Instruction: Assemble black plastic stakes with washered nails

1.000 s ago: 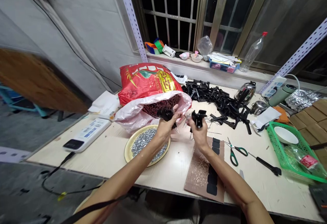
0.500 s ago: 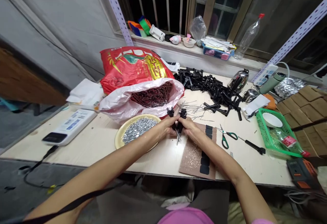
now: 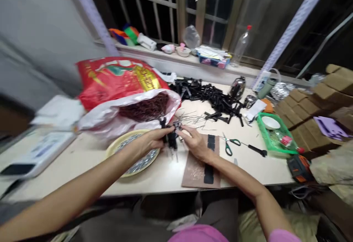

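Note:
My left hand [image 3: 154, 139] is closed around black plastic parts [image 3: 171, 141] with thin metal rods sticking out below. My right hand [image 3: 196, 144] meets them from the other side, its thumb and fingertips pinching the top end of a black part; blur hides the exact grip. Just left of the parts, partly behind my left forearm, is a yellow bowl [image 3: 110, 152] of small silvery metal pieces. Loose thin rods [image 3: 190, 117] lie behind my hands. Beneath my right wrist is a brown board [image 3: 193, 177] with black pads [image 3: 209, 174].
A red and white sack [image 3: 116, 84] of dark rods stands at the back left. Behind is a heap of black plastic parts [image 3: 212, 96]. To the right lie scissors [image 3: 228, 148], a screwdriver-like tool [image 3: 256, 150] and a green basket [image 3: 266, 144]. Cardboard boxes [image 3: 309, 124] are stacked beyond.
The view has turned to the right. My hands have drawn slightly apart; the black parts are now together at my left hand, with my right fingertips at their top.

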{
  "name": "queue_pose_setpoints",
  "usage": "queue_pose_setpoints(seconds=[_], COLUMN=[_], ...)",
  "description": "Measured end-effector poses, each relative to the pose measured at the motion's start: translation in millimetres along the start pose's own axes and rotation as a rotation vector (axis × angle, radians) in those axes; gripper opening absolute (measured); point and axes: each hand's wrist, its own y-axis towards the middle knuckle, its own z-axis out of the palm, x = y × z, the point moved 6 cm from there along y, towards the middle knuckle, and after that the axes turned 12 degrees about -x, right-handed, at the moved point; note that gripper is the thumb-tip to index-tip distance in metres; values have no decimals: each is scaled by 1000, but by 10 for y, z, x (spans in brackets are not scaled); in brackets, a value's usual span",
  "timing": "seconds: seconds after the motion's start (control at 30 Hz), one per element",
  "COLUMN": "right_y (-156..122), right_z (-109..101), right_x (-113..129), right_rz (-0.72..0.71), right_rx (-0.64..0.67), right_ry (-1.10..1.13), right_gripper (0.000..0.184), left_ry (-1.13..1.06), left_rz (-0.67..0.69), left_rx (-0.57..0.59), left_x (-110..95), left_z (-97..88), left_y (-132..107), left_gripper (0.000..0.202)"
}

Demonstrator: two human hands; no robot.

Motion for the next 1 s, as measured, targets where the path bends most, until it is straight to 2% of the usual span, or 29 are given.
queue_pose_setpoints(seconds=[0.1,0.2,0.27,0.33,0.4,0.43,0.53,0.6,0.67,0.77,0.87,1.0], right_y=[92,218,312,416,536,596,690,653,566,405,279,264], right_z=[-119,-194,-252,-321,-437,-519,-770,-848,-840,-727,-558,-366], right_x=[144,334,465,574,631,632,517,400,282,123,79,211], right_rz=[-383,-678,-786,-803,-699,-601,-230,-37,87,244,354,300], right_rx=[-24,-112,-146,-123,-113,-133,-216,-211,-167,-98,-20,34], right_ry=[-33,-26,-15,10,45,71,188,260,284,284,318,371], right_gripper=[37,34,32,31,32,33,36,37,39,40,32,19], left_ry=[-8,-22,-4,33,122,188,442,636,840,997,998,972], left_rz=[-177,-255,-245,-172,-45,43,384,601,737,825,829,814], left_rx=[52,206,343,425,406,349,20,-194,-267,-273,-325,-353], left_x=[-10,-39,-88,-181,-293,-347,-457,-413,-245,35,162,165], left_z=[-29,33,102,110,1,-107,-598,-922,-1118,-1244,-1283,-1283], left_y=[-133,-328,-477,-580,-585,-543,-327,-206,-114,-13,67,149], left_gripper=[21,18,22,29,34,33,16,13,15,13,16,22])
